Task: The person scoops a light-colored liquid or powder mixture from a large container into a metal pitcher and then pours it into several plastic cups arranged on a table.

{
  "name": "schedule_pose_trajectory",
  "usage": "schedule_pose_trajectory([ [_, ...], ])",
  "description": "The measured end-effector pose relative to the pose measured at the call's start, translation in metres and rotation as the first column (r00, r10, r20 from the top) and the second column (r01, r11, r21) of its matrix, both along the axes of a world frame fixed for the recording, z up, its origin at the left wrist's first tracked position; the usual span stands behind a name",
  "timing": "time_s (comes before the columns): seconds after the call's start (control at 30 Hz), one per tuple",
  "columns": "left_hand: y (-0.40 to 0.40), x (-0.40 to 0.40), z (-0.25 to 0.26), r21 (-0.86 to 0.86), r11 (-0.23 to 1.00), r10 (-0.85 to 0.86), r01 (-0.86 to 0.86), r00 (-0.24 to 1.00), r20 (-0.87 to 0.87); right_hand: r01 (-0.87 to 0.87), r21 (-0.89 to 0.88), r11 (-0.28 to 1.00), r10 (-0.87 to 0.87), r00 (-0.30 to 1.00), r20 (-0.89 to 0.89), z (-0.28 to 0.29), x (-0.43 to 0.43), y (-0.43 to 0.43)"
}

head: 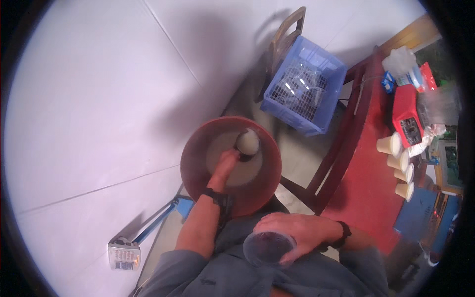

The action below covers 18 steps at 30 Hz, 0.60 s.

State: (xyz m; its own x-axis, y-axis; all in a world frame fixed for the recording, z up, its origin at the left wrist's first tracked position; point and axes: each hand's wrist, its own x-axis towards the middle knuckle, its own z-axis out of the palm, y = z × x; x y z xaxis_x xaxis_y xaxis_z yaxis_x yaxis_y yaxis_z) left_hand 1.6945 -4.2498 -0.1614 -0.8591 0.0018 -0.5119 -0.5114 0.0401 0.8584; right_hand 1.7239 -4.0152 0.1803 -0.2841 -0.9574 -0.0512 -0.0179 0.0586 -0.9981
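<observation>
Inside a deep red-brown bucket (196,148) lies a pale, cream-coloured liquid or fine material (237,178). My left hand (227,162) reaches down into the bucket, closed on a round cup or scoop (248,144) that holds some of the same pale stuff. Near my lap, my right hand (291,234) grips a clear plastic cup (269,248) by its side; the cup's wide mouth faces up, and no pale contents show in it. Dark bands circle both wrists.
A blue plastic crate (330,96) with clear plastic items rests near a wooden chair (285,29). On the red table (356,196) stand several filled, pale cups (389,144) and a red device (406,111). White wall at left; a scale-like keypad unit (124,257) below.
</observation>
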Motion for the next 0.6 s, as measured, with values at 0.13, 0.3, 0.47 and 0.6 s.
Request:
schedule_pose_trajectory([
  [0.13,-0.007,0.010,0.055,0.063,0.993,0.104,-0.097,0.986,-0.130,0.109,0.083,0.991,-0.103,0.992,-0.074,0.024,0.025,-0.010],
  [0.3,-0.022,0.020,0.142,0.104,0.992,-0.058,0.072,0.989,-0.136,0.491,0.094,0.866,-0.482,0.870,-0.104,0.004,0.058,-0.006],
  [0.47,-0.041,0.043,0.204,0.179,0.984,0.008,-0.012,1.000,0.020,0.778,0.075,0.624,-0.779,0.627,-0.022,-0.049,0.050,0.000],
  [0.6,-0.050,0.054,0.242,0.243,0.970,0.006,-0.003,1.000,-0.012,0.917,-0.021,0.399,-0.840,0.356,-0.410,-0.101,0.019,0.013],
])
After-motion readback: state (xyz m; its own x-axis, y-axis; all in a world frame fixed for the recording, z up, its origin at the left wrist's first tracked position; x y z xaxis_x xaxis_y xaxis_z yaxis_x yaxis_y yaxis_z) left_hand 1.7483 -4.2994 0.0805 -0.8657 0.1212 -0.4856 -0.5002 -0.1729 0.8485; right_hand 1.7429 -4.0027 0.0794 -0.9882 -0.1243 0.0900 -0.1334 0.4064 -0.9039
